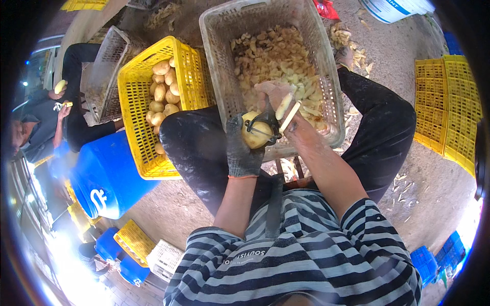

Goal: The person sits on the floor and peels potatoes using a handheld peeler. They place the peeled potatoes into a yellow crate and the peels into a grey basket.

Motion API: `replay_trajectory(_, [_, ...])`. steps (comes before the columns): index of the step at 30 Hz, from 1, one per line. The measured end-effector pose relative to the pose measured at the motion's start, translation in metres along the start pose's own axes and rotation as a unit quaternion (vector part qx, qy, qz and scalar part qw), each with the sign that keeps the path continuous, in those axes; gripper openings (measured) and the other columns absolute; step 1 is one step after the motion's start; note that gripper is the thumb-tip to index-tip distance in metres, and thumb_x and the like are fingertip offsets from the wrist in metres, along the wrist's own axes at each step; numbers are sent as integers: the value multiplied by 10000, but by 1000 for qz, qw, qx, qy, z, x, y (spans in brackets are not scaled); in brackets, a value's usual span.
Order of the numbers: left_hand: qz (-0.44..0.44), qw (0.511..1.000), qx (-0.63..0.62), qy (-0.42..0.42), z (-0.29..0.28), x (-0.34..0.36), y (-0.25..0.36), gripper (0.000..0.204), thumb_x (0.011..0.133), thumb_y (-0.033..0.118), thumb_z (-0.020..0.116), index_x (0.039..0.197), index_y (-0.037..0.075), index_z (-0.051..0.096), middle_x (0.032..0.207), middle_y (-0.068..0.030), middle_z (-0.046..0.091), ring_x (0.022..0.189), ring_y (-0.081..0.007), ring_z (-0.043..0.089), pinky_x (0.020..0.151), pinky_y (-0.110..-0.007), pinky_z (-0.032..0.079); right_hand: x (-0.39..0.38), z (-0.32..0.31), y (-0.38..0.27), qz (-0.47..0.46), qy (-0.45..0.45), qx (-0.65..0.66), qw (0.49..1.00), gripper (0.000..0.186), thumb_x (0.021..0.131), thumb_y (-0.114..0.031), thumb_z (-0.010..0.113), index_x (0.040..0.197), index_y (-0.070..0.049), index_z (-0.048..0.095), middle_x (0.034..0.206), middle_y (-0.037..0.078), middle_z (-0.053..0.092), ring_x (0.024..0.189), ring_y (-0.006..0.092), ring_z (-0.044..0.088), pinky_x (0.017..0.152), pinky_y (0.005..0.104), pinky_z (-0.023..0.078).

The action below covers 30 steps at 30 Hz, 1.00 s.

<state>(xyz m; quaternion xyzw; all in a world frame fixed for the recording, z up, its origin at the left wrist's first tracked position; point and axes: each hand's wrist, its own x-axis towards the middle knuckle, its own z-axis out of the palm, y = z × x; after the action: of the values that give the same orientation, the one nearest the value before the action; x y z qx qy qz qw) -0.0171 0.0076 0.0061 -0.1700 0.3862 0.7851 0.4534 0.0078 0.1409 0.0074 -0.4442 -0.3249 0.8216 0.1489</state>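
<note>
My left hand (243, 153), in a dark grey knit glove, holds a round potato (258, 133). My bare right hand (283, 104) grips a peeler (290, 116) with pale handle and dark frame, its head against the potato's right side. Both are over the near end of a dirty grey plastic crate (213, 46) holding a thick layer of peel scraps (270, 58). Just left of it, a yellow perforated crate (131, 86) is filled with several unpeeled potatoes (162, 92).
Stacked yellow crates (434, 109) stand at the right. A blue barrel (109, 168) lies left of my leg. Another person (30, 122) sits at the far left, holding a peeled potato and a tool. A white bucket (395, 7) is at the top right. Peels litter the floor.
</note>
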Motion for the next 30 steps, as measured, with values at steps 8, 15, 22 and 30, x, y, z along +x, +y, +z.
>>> replay_trajectory(8, [-53,997,51,-20,13,-19,6,479,855,440,554,1154,67,517,1054,-136,595,959,-314,599,733,-501,537,78,-73,21,-97,138,122,978,139,807,-20,578,930,-47,520,683,92,570,510,188,542,421,286,443])
replay_trajectory(15, [61,994,83,28,11,-14,5,369,898,331,584,1151,79,491,1060,-98,567,977,-221,583,843,-369,510,12,-24,-40,-115,135,16,984,166,783,-125,674,834,-28,549,577,22,525,469,116,489,448,239,399])
replay_trajectory(22, [77,992,97,10,7,-14,4,295,934,311,535,1087,62,495,1026,-78,567,964,-190,581,827,-338,507,-9,8,-18,-38,38,1,999,144,765,-127,658,780,-21,562,538,43,531,424,124,472,397,246,357])
replay_trajectory(30, [86,987,134,-25,24,-27,5,362,888,303,591,1122,38,513,1031,-99,589,948,-203,594,818,-334,508,89,-63,17,-152,192,-103,964,149,748,-32,577,890,4,547,654,137,582,494,184,544,429,321,427])
